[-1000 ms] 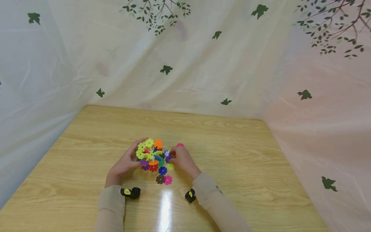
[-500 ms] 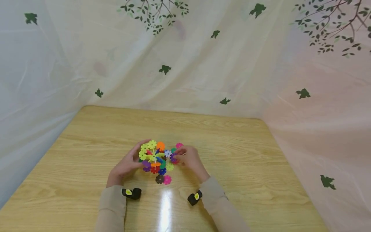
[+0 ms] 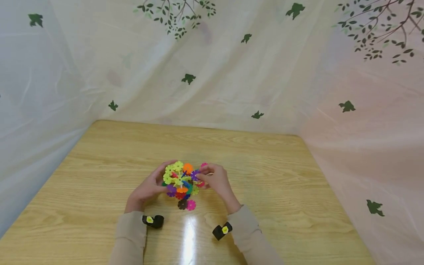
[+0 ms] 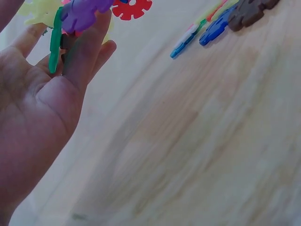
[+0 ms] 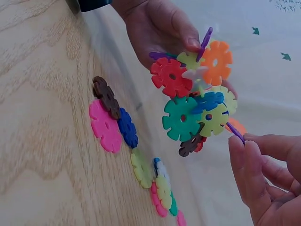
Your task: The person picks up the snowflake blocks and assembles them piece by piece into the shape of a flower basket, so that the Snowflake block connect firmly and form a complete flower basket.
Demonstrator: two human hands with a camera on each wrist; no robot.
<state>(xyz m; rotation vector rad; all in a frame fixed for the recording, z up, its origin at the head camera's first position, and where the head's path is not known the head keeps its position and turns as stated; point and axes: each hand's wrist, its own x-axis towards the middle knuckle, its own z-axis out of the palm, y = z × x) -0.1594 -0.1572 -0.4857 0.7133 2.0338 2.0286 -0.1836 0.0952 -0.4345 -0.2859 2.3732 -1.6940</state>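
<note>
My left hand holds a cluster of interlocked, notched flower-shaped plastic discs above the table, thumb on the near side. Green, red, orange, blue and yellow-green discs show in the right wrist view. Between thumb and fingers, my right hand pinches a purple disc. Seen edge-on there, its far edge meets a yellow-green disc of the cluster; whether it sits in a slot I cannot tell. In the left wrist view, purple and green discs lie against my left hand's fingers, and the cluster's top is cut off.
Loose discs lie on the wooden table below the cluster. Among them are a brown disc, a pink disc, a blue disc and several more. Black straps with cameras sit at both wrists. A patterned curtain stands behind the table.
My right hand first shifted right and has since brought the purple disc left to the cluster's right side. My left hand has moved slightly right with the cluster.
</note>
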